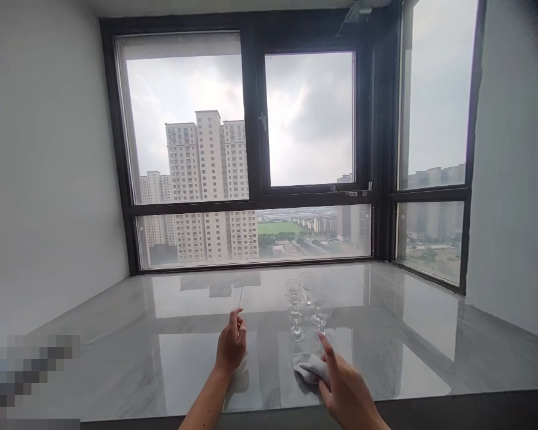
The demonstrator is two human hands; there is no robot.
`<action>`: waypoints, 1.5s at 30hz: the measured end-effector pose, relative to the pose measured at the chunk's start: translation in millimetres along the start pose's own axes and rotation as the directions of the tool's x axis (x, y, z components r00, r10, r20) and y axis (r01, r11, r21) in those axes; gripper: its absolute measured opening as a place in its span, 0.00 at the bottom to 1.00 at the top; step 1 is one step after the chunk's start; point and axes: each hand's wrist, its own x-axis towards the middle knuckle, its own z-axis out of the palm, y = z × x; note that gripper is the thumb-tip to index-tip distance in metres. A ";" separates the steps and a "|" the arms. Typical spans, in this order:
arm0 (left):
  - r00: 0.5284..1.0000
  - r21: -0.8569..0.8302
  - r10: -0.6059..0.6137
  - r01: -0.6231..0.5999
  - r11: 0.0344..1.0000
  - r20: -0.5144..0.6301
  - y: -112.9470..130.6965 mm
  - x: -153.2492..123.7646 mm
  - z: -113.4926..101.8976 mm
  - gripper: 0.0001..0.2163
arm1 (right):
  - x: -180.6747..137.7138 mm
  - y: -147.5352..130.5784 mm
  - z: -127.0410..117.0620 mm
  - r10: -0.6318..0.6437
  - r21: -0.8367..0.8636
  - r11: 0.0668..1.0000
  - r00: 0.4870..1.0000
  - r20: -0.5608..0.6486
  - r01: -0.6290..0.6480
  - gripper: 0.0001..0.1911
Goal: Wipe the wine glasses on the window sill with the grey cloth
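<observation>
My left hand [232, 344] hovers over the glossy grey stone sill, left of the glasses. Its fingers are loosely bent and a little apart, and I see nothing in them. A crumpled pale grey cloth [312, 366] is gripped by my right hand [347, 382]. The index finger of that hand points forward, its tip at or very near the foot of the nearer right stemmed glass [323, 307]; whether they touch I cannot tell. Beside it stands another clear stemmed glass [296, 322], with more such glasses [307, 285] upright close behind. The glasses partly overlap in view.
The wide stone sill [116, 358] reflects the window strongly. Dark window frames [251, 206] close off the back, with a white wall [49, 179] on the left and another wall [515, 179] on the right. A blurred, pixelated patch [31, 376] covers the lower left corner.
</observation>
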 end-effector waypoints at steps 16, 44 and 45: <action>0.998 0.204 0.034 -0.045 0.978 0.053 1.7 1.7 4.6 0.14 | 7.4 93.2 -72.3 0.663 -0.183 0.696 0.720 -0.206 -0.694 0.40; 0.847 0.305 0.148 -0.339 0.890 0.510 102.9 5.9 93.7 0.14 | 8.0 93.0 -74.2 0.628 -0.171 0.703 0.716 -0.306 -0.690 0.29; 0.846 0.308 0.146 -0.340 0.889 0.512 100.7 6.9 91.4 0.14 | 7.9 92.8 -74.5 0.631 -0.169 0.701 0.713 -0.306 -0.693 0.29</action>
